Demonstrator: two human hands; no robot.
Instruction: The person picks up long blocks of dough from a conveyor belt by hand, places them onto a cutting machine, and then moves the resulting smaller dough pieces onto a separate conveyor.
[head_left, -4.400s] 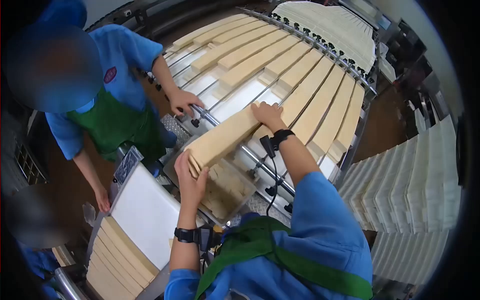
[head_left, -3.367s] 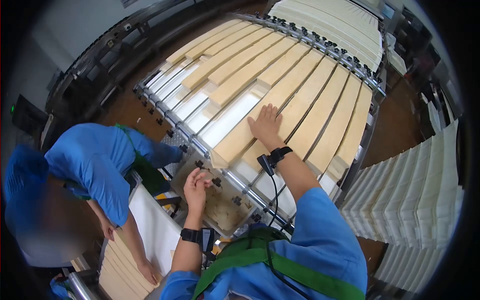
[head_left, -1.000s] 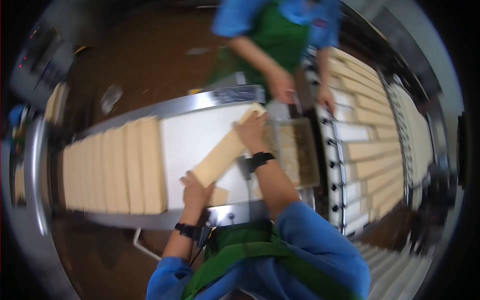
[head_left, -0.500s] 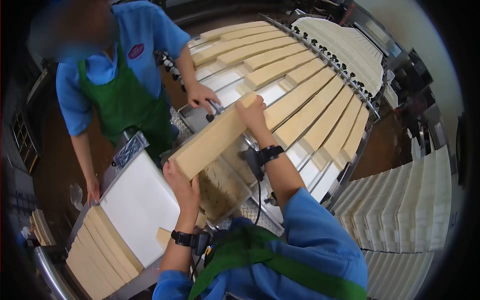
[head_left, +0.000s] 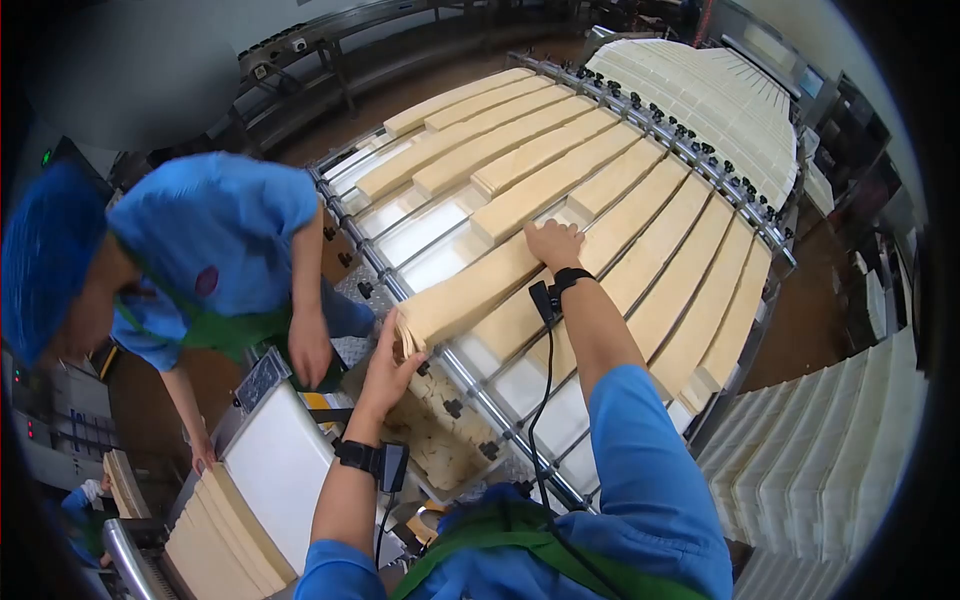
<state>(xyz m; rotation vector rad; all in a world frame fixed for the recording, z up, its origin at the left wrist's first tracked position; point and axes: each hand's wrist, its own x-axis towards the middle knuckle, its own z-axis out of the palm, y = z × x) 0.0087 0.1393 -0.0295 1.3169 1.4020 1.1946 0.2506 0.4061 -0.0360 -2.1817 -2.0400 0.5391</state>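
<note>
Fingers of the bare left hand (head_left: pixel 388 378) are closed around the near end of a long, cream-coloured stack of thin layers (head_left: pixel 470 292), with the thumb at its lower edge. At its far end, the bare right hand (head_left: pixel 557 245) is laid with curled fingers; whether a grip is taken cannot be told. The stack is held at a silver metal rail (head_left: pixel 540 455), angled onto a broad white table (head_left: pixel 428 266) covered by similar cream strips (head_left: pixel 640 240). At left, a white board (head_left: pixel 280 465) is bent over by a blue-shirted co-worker (head_left: pixel 215 225).
</note>
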